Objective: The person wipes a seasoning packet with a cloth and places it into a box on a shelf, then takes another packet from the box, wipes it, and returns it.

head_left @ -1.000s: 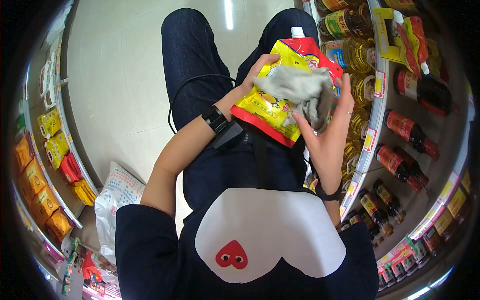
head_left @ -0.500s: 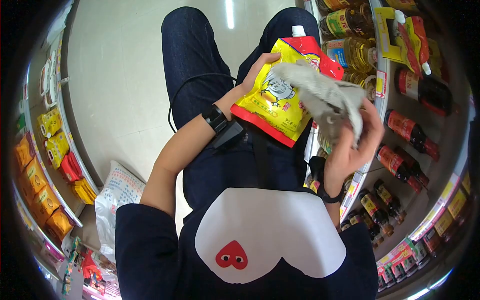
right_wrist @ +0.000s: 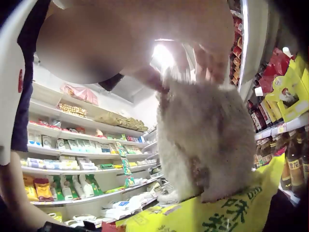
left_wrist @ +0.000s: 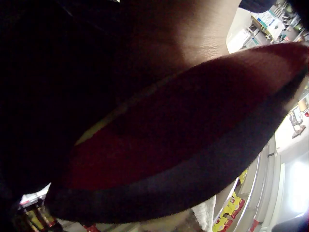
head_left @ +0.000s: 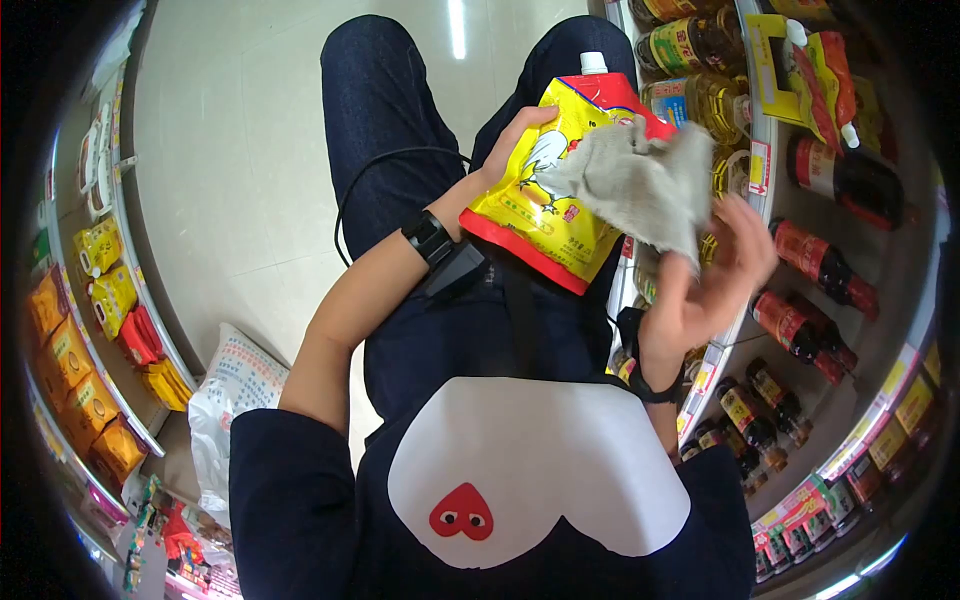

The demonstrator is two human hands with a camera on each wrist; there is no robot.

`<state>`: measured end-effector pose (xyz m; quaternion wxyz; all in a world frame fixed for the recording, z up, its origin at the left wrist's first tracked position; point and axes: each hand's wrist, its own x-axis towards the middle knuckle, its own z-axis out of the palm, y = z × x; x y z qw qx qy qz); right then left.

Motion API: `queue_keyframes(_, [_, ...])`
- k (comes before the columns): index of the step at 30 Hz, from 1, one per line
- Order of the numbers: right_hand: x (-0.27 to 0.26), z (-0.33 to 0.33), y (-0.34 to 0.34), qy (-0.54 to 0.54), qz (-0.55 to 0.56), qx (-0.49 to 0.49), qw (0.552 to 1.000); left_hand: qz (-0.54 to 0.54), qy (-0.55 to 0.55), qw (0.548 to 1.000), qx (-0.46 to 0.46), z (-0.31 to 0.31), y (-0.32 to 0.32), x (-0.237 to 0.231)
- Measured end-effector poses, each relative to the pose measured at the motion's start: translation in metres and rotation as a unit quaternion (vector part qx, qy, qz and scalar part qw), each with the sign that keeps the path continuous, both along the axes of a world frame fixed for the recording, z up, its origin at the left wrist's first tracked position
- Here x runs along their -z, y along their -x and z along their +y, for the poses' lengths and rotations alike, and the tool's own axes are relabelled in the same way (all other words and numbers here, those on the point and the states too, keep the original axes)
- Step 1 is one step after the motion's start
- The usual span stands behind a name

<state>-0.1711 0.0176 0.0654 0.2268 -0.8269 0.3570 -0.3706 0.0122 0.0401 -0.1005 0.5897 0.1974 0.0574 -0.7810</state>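
A yellow and red pouch (head_left: pixel 545 215) with a white cap lies tilted above the lap. My left hand (head_left: pixel 510 145) grips its left edge, the fingers partly behind it. Over the pouch's right part hangs a crumpled grey cloth (head_left: pixel 640 180). My right hand (head_left: pixel 710 275) pinches the cloth's lower right side, its outer fingers blurred. In the right wrist view the cloth (right_wrist: pixel 207 140) drapes from the fingers (right_wrist: pixel 207 63) down onto the yellow pouch (right_wrist: pixel 193 215). The left wrist view is mostly dark, with the pouch's red underside (left_wrist: pixel 159 130) across it.
Shelves of oil and sauce bottles (head_left: pixel 835 180) stand close on the right, with yellow pouches in a display box (head_left: pixel 770 70) at the upper right. Bagged goods (head_left: pixel 115 300) fill the left shelf. A white plastic bag (head_left: pixel 215 430) sits on the floor at left. A black cable (head_left: pixel 385 160) crosses the leg.
From over the pouch, my right hand has moved right and down with the cloth. The cloth has slid right and spread, uncovering the printed bird. My left hand has hardly moved.
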Motion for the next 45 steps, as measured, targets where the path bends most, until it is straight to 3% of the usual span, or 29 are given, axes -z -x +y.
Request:
queue_keyframes(2, [0.011, -0.003, -0.01, -0.1, 0.049, -0.049, 0.993, -0.003, 0.005, 1.0, 0.004, -0.001, 0.001, 0.008])
queue_keyframes(7, [0.034, 0.006, -0.029, -0.024, 0.228, -0.08, 0.97, -0.004, -0.014, 0.999, -0.037, -0.005, 0.007, 0.019])
queue_keyframes(11, [0.033, 0.0, -0.021, -0.015, 0.267, -0.105, 0.958, -0.024, -0.005, 0.999, -0.028, 0.0, 0.002, 0.003])
queue_keyframes(14, [0.031, -0.006, -0.011, -0.106, 0.23, -0.109, 0.961, 0.02, 0.013, 1.0, 0.004, 0.001, 0.0, -0.007])
queue_keyframes(16, [0.028, -0.004, -0.011, -0.17, 0.076, 0.001, 0.983, 0.014, 0.032, 0.999, 0.027, 0.002, -0.004, -0.007])
queue_keyframes(18, [0.027, -0.006, -0.008, -0.118, 0.067, 0.012, 0.991, 0.012, 0.026, 0.999, 0.03, 0.003, -0.004, -0.001])
queue_keyframes(20, [0.027, -0.007, -0.009, -0.102, -0.034, 0.066, 0.992, 0.011, 0.019, 0.999, 0.033, 0.003, -0.003, 0.003])
queue_keyframes(22, [0.026, -0.006, -0.012, -0.095, -0.027, 0.088, 0.991, -0.019, 0.01, 0.999, 0.029, 0.003, -0.003, 0.004])
queue_keyframes(25, [0.028, -0.008, -0.013, -0.012, 0.156, -0.034, 0.987, -0.004, 0.017, 1.0, 0.021, 0.001, -0.003, 0.011])
queue_keyframes(26, [0.03, -0.004, -0.014, -0.1, 0.186, -0.073, 0.975, -0.005, 0.017, 1.0, 0.021, 0.001, -0.002, 0.014])
queue_keyframes(28, [0.026, 0.005, -0.019, -0.018, 0.264, -0.12, 0.957, 0.025, 0.049, 0.998, 0.001, 0.001, -0.002, 0.022])
queue_keyframes(29, [0.022, 0.007, -0.022, -0.018, 0.264, -0.12, 0.957, 0.024, 0.049, 0.999, 0.001, 0.0, -0.003, 0.027])
queue_keyframes(31, [0.013, 0.008, -0.027, -0.068, 0.242, -0.248, 0.936, 0.029, 0.096, 0.995, -0.01, 0.001, -0.003, 0.038])
queue_keyframes(32, [0.011, 0.008, -0.029, -0.069, 0.242, -0.247, 0.936, 0.03, 0.095, 0.995, -0.009, 0.004, 0.003, 0.049])
queue_keyframes(33, [0.01, 0.009, -0.03, -0.078, 0.238, -0.285, 0.925, -0.162, 0.106, 0.975, -0.109, 0.006, 0.011, 0.057])
queue_keyframes(34, [0.01, 0.009, -0.032, -0.086, 0.234, -0.323, 0.913, -0.346, 0.113, 0.909, -0.203, 0.006, 0.016, 0.066])
queue_keyframes(35, [0.011, 0.009, -0.034, -0.105, 0.23, -0.339, 0.906, 0.04, 0.165, 0.984, -0.049, 0.006, -0.004, 0.047])
queue_keyframes(36, [0.011, 0.009, -0.034, -0.105, 0.23, -0.339, 0.906, 0.04, 0.165, 0.984, -0.048, 0.007, -0.002, 0.048])
queue_keyframes(39, [0.018, 0.009, -0.035, -0.092, 0.262, -0.322, 0.905, -0.18, 0.137, 0.968, -0.113, 0.012, 0.004, 0.045])
queue_keyframes(40, [0.022, 0.009, -0.034, -0.077, 0.281, -0.295, 0.91, -0.18, 0.136, 0.968, -0.114, 0.013, 0.006, 0.043])
queue_keyframes(42, [0.027, 0.009, -0.034, -0.061, 0.3, -0.266, 0.914, -0.39, 0.149, 0.892, -0.172, 0.012, 0.009, 0.022])
queue_keyframes(43, [0.029, 0.01, -0.035, -0.063, 0.296, -0.242, 0.922, -0.254, 0.053, 0.958, -0.123, 0.014, 0.011, 0.0])
queue_keyframes(44, [0.03, 0.011, -0.036, -0.065, 0.292, -0.218, 0.929, -0.254, 0.054, 0.958, -0.122, 0.011, 0.007, 0.004])
queue_keyframes(45, [0.032, 0.01, -0.036, -0.065, 0.292, -0.217, 0.929, -0.081, 0.092, 0.99, -0.069, 0.007, 0.0, 0.012])
